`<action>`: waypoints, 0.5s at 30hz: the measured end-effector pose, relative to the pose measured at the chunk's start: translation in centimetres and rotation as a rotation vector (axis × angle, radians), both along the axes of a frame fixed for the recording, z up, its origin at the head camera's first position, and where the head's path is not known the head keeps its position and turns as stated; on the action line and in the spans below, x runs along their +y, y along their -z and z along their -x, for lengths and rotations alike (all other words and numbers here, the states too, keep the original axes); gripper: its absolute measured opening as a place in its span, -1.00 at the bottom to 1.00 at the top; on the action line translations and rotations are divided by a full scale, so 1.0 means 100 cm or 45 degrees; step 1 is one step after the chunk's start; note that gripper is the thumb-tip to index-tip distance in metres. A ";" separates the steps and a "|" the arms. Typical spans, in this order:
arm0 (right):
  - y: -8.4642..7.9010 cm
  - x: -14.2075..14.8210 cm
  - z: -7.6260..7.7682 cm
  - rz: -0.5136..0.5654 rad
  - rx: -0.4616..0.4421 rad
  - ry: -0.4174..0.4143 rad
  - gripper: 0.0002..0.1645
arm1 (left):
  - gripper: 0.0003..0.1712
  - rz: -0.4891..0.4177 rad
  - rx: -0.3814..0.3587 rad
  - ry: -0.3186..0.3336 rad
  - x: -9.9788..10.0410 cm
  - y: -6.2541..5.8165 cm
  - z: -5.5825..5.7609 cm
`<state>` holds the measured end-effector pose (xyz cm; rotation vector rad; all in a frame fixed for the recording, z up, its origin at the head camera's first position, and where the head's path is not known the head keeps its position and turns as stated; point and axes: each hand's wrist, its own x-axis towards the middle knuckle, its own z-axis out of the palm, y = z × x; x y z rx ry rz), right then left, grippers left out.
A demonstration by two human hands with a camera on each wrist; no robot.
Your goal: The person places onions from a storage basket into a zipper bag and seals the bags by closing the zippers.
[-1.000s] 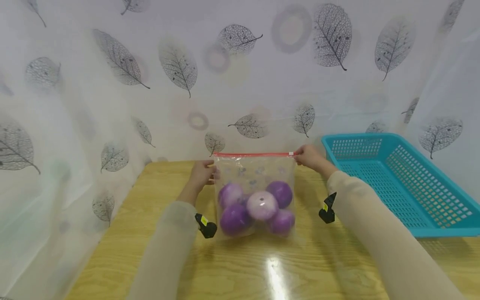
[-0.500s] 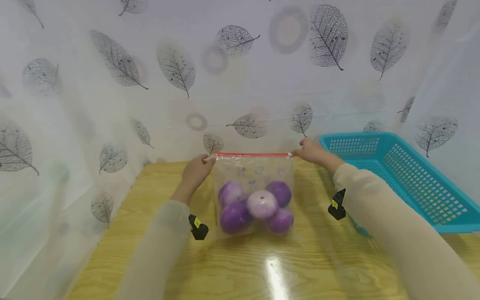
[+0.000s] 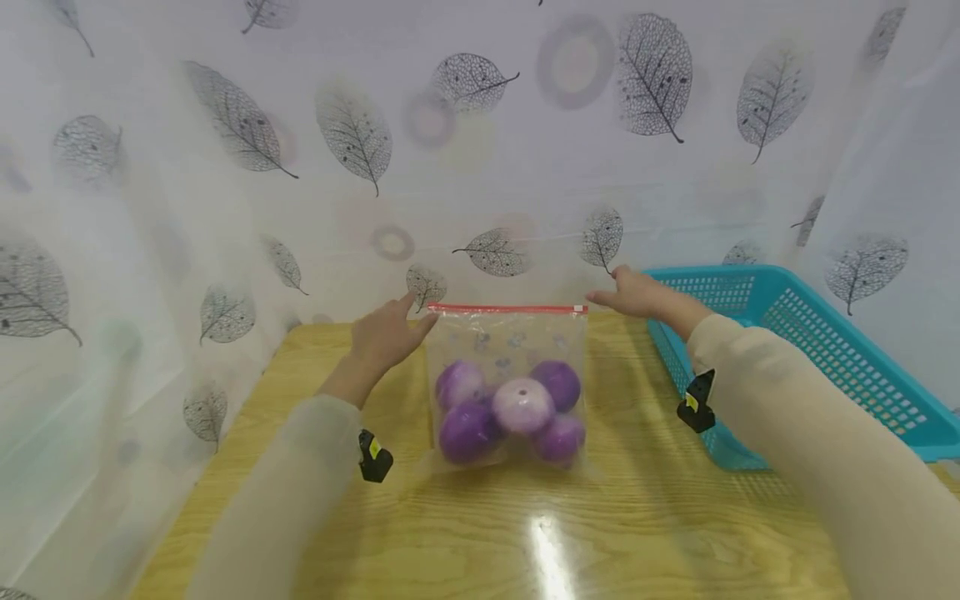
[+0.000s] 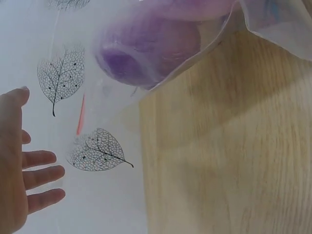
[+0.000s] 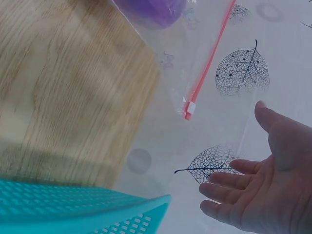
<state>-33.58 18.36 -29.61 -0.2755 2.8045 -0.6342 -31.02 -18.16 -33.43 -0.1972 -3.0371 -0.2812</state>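
Note:
A clear zip bag (image 3: 504,333) with a red slider strip (image 3: 507,309) stands on the wooden table, holding several purple and whitish onion-like balls (image 3: 471,432). The white slider (image 5: 191,108) sits at the strip's right end. My left hand (image 3: 380,335) is beside the bag's top left corner, thumb pointing at it; in the left wrist view its fingers are spread and hold nothing. Off the top right corner is my right hand (image 3: 636,293), its fingers extended with nothing in them, apart from the strip in the right wrist view.
A turquoise perforated basket (image 3: 847,358) stands on the right, partly behind my right forearm. The wooden table (image 3: 480,533) runs back to a white sheet printed with leaves (image 3: 495,252), which also hangs along the left.
Both hands have let go of the bag's top corners and moved outward, the left one leftward and the right one rightward. The bag stays upright where it was.

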 end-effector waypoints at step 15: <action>-0.012 -0.004 -0.027 -0.265 0.188 -0.086 0.33 | 0.02 0.134 0.089 0.234 0.014 -0.021 -0.018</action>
